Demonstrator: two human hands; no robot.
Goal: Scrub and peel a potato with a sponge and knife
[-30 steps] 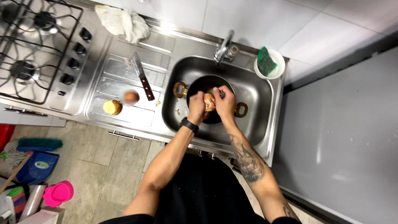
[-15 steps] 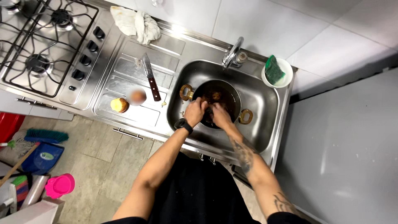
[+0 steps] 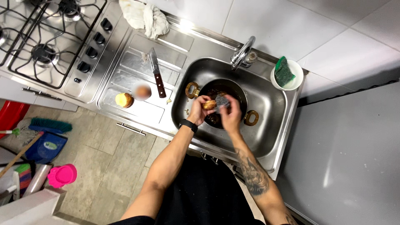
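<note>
Potato (image 3: 209,104), small, round and tan-skinned, sat in the person's left hand (image 3: 201,111), which was clenched around it over the steel sink (image 3: 273,137). The right hand (image 3: 230,116) pinched a grey metal scouring pad (image 3: 221,101) against the potato's upper side, so the two hands met directly above a dark two-handled pot (image 3: 225,89) standing in the basin. That pot held dark water, and its wooden handles stuck out at either side. Judging by the grip and the pad's contact, the step in hand looked like scrubbing the skin clean, well under way rather than just begun.

On the draining board to the left lay a knife (image 3: 157,77) with a dark wooden handle, blade pointing away from the person. Near it rested two more round pieces, one brownish (image 3: 142,91) and one pale yellow (image 3: 123,100), just beside each other and well apart from the sink. A crumpled white cloth (image 3: 143,16) lay at the back of the counter, and a green sponge (image 3: 284,72) stood in a white bowl beside the tap (image 3: 243,52). The gas hob (image 3: 41,37) was further left.

A fair next move would call for turning the potato within the left palm to bring unscrubbed skin under the pad, keeping the hold firm enough that the wet tuber did not slip into the pot.
</note>
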